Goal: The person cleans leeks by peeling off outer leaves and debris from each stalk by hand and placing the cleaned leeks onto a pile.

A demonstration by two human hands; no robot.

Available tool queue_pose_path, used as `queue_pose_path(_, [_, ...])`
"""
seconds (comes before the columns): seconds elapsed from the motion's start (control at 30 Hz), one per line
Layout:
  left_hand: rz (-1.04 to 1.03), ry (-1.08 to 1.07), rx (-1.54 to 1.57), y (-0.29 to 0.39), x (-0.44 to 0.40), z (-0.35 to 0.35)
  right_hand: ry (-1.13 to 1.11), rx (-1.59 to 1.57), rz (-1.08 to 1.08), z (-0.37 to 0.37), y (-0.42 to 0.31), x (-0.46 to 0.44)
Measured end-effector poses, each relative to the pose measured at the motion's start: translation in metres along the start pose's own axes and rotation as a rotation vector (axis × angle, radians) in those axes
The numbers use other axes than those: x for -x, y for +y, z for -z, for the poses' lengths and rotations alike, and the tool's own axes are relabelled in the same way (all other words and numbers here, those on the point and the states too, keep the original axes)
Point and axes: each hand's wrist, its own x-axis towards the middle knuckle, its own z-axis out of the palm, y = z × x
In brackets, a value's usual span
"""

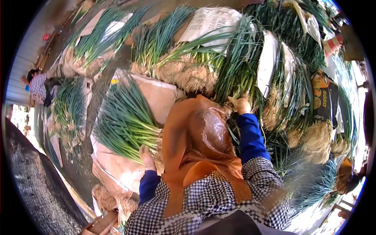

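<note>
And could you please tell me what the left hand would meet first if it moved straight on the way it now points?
The left hand would most likely meet the green onion bundle first, near its pale stalks; they may be touching, though depth is unclear.

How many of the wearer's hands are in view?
2: left hand at the pale end of the fanned green onions, right hand beside the orange apron; some fingers may be hidden.

From the apron (178, 129), a spring onion bunch (127, 121) lies on sheeting (121, 168) at ten o'clock, another person (38, 87) beyond it; a sack (213, 24) lies over onion bundles (188, 72) at twelve, a package (323, 98) at two.
</note>
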Motion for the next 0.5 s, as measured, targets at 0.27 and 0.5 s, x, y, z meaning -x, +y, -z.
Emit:
queue_pose_path(0.27, [-0.197,-0.802,0.195,0.245,0.111,-0.178,-0.125,-1.314,-0.13,0.079,0.024,0.064])
queue_pose_path(0.5, [0.548,-1.35,-0.027,0.186,0.198,-0.321,0.006,-1.518,-0.008,0.069,0.019,0.116])
